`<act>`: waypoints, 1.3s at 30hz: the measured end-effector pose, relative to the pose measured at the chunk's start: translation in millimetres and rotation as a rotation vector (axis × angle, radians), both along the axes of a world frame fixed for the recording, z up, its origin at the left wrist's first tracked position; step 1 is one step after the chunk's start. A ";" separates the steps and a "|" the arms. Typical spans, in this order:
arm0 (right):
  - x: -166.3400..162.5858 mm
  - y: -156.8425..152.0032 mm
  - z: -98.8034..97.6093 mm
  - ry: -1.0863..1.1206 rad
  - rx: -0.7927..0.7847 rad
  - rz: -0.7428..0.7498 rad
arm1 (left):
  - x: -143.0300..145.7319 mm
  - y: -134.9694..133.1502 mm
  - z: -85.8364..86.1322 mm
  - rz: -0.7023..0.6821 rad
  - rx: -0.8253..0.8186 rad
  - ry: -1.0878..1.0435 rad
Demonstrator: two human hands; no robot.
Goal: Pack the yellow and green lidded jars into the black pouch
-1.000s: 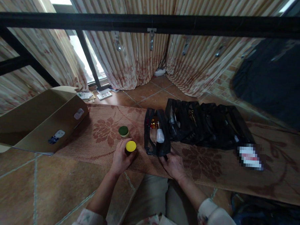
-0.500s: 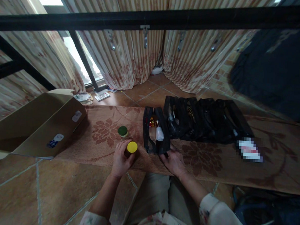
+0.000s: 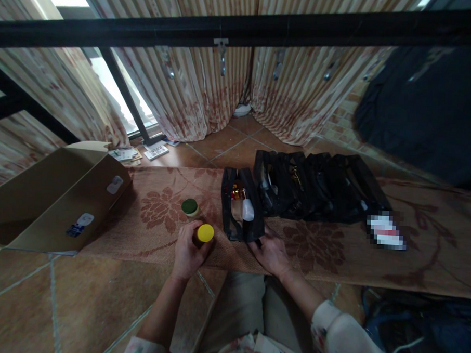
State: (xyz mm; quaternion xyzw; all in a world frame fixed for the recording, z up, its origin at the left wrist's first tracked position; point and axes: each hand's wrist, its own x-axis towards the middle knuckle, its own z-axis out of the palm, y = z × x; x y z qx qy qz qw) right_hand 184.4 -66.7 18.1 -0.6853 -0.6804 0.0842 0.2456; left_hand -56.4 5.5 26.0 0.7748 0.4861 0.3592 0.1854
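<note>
My left hand [image 3: 188,251] is closed around a small jar with a yellow lid [image 3: 205,233], upright at the near side of the cloth. Just beyond it stands a second jar with a dark green lid [image 3: 190,207]. To the right is an open black mesh pouch [image 3: 228,218] with small bottles inside, one with a white part [image 3: 248,210]. My right hand [image 3: 270,252] grips this pouch at its near right corner, and some of its fingertips are hidden behind the fabric.
Several more black pouches [image 3: 321,188] stand in a row to the right, beside a blurred white packet [image 3: 386,231]. An open cardboard box [image 3: 101,207] is at the left. Patterned cloth [image 3: 158,246] covers the long surface; a dark metal rail [image 3: 241,33] crosses above.
The view has shifted slightly, so everything sits a little further left. Both hands keep their hold on the jar and the pouch.
</note>
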 end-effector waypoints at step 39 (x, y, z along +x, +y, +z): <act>0.3 1.4 7.2 0.033 -0.045 -0.015 | 8.7 7.4 -4.0 0.265 0.085 0.226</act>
